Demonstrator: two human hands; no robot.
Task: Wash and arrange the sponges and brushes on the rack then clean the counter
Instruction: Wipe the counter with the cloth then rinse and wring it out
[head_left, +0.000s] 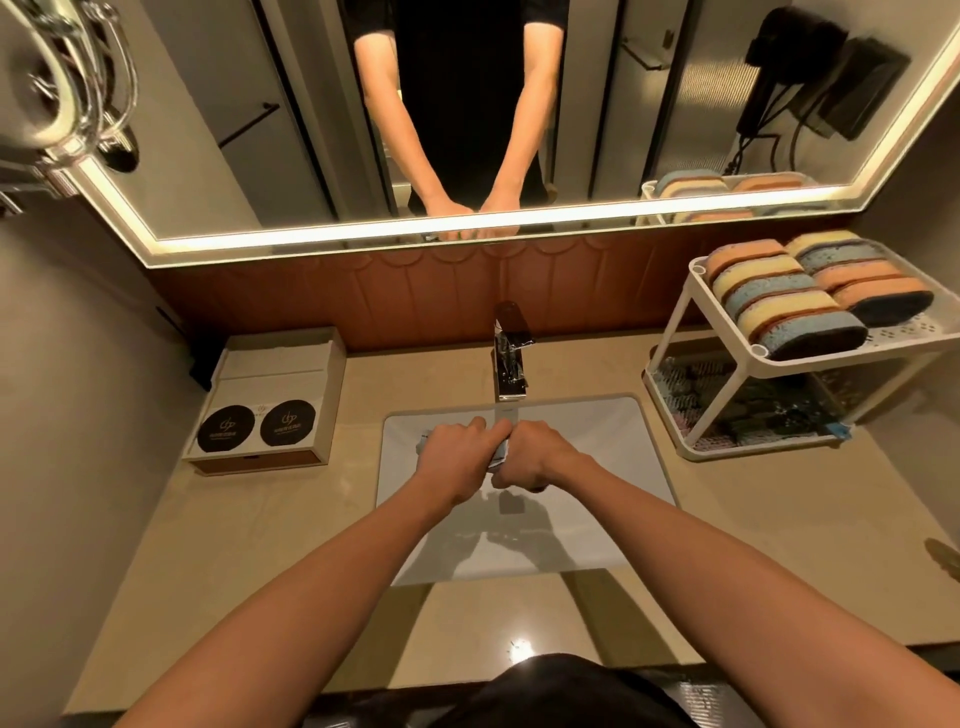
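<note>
Both hands are pressed together over the white sink (597, 431), right under the chrome faucet (510, 358). My left hand (452, 457) and my right hand (530, 460) squeeze a blue-grey sponge (500, 451); only its edges show between the fingers. A white two-tier rack (727, 343) stands on the counter at the right. Several orange, yellow and blue sponges (795, 299) lie in rows on its top shelf. Its lower shelf holds dark brushes or scrubbers (743, 410), too dim to make out.
A white box with two black round labels (270, 410) stands on the beige counter (779, 509) left of the sink. A lit mirror (467, 104) covers the wall behind, reflecting my arms. A dark object lies at the counter's far right edge (943, 556).
</note>
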